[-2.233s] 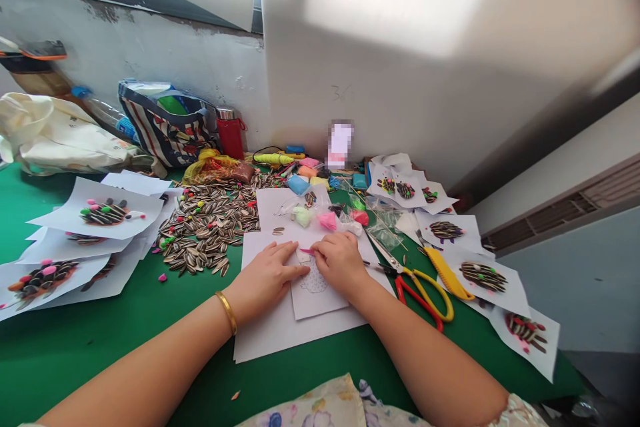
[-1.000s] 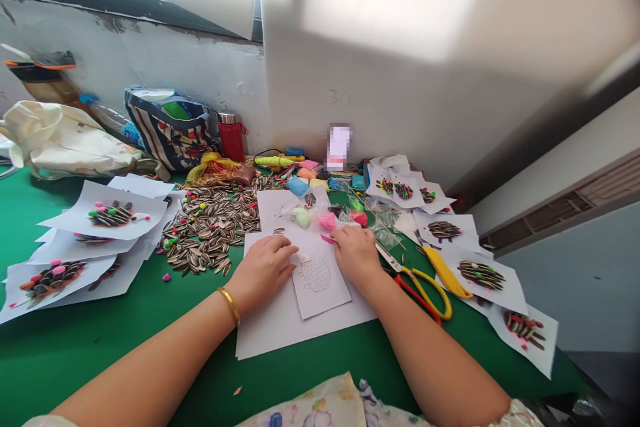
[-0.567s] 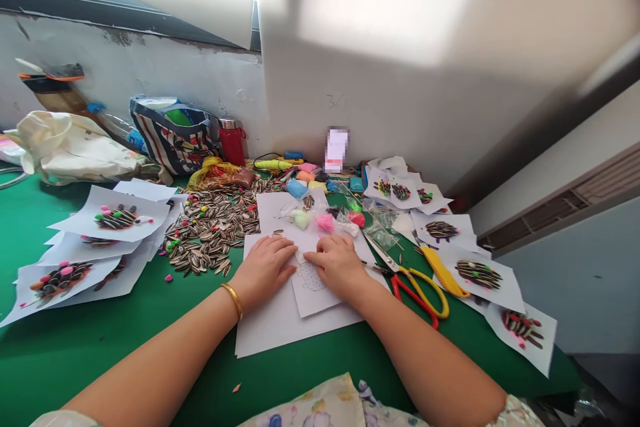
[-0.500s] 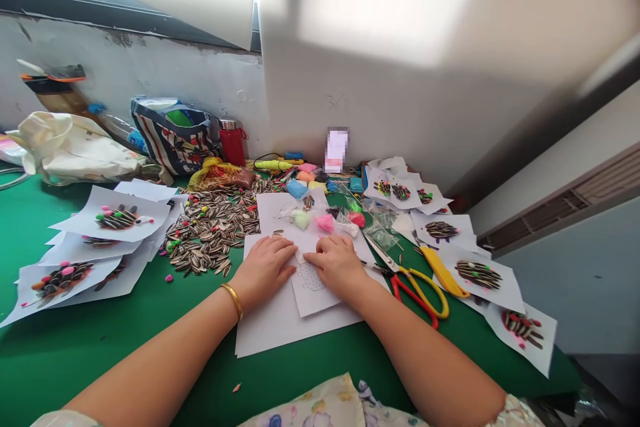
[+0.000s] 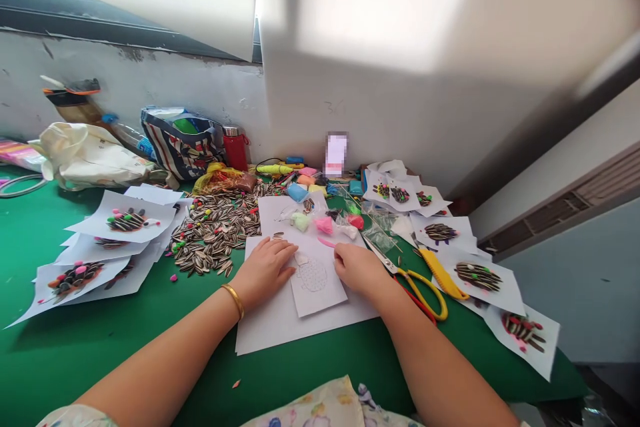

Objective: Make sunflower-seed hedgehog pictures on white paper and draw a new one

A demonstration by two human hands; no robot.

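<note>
Left hand: I have it (image 5: pixel 265 270) palm down on the paper, fingers stretched out, fingertips just beside the card's upper left edge.
Right hand: this one (image 5: pixel 357 270) is pinching the pink tool (image 5: pixel 327 242), its tip poking out toward the upper left, over the paper.
Card: right there between the hands, the card (image 5: pixel 324 303) lies on larger sheets (image 5: pixel 265 337), showing a rounded outline filled with small marks; a white patch (image 5: pixel 301 258) sits at its upper left, by the left fingers.
Bracelet: gold (image 5: pixel 233 300), round the left wrist.
Clay: just past the fingers I get pale green (image 5: pixel 301 221), pink (image 5: pixel 324 225) and red (image 5: pixel 355 221) lumps.
Scissors: yellow-handled pair (image 5: pixel 425 283), just right of the right hand, partly hidden by it.
Seeds: a big striped heap (image 5: pixel 220 230), beyond the left hand, dotted with coloured bits.
Pictures: seed-covered ones on both sides, a left pile (image 5: pixel 155 232) and a right row (image 5: pixel 513 290).
Back: phone (image 5: pixel 336 153) upright by the wall, red flask (image 5: pixel 235 150) beside the striped bag (image 5: pixel 175 143).
</note>
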